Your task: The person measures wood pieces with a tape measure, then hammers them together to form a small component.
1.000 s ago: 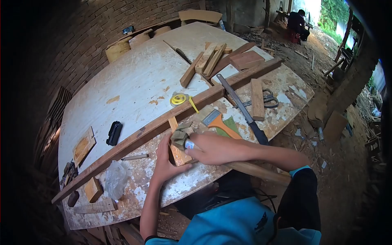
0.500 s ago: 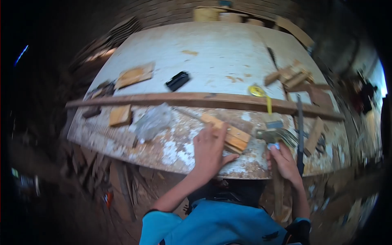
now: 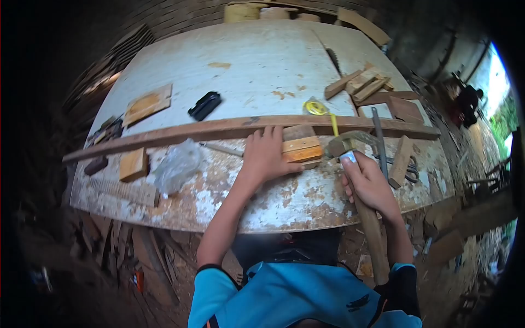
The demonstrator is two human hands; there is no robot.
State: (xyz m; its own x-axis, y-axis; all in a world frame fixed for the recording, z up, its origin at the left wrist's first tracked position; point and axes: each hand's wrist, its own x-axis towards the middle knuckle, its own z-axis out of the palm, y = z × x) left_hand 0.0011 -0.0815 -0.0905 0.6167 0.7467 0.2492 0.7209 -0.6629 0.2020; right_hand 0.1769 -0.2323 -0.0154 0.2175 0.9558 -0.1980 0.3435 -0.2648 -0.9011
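My left hand (image 3: 266,155) is wrapped around the left end of a small wooden block (image 3: 302,150), fingers on the far side and thumb along the near edge. The block, built of pale and orange-brown strips, lies close to a long wooden beam (image 3: 213,130). In my right hand (image 3: 367,182) is a claw hammer (image 3: 368,227), gripped high on its wooden handle just under the head. The hammer head is just right of the block; the handle slopes down toward my body. A thin pointed tool (image 3: 223,149) lies left of my left hand.
The beam crosses the worn table (image 3: 229,210). Beyond it lie a black case (image 3: 205,105), a yellow tape measure (image 3: 315,106) and wood offcuts (image 3: 358,85). On the near side are a plastic bag (image 3: 178,165), a wood cube (image 3: 133,164), a long flat tool (image 3: 379,145) and scissors (image 3: 411,169).
The block has turned from a slant to lie nearly along the beam and sits nearer to it. My left hand has shifted onto its left end. My right hand still grips the hammer.
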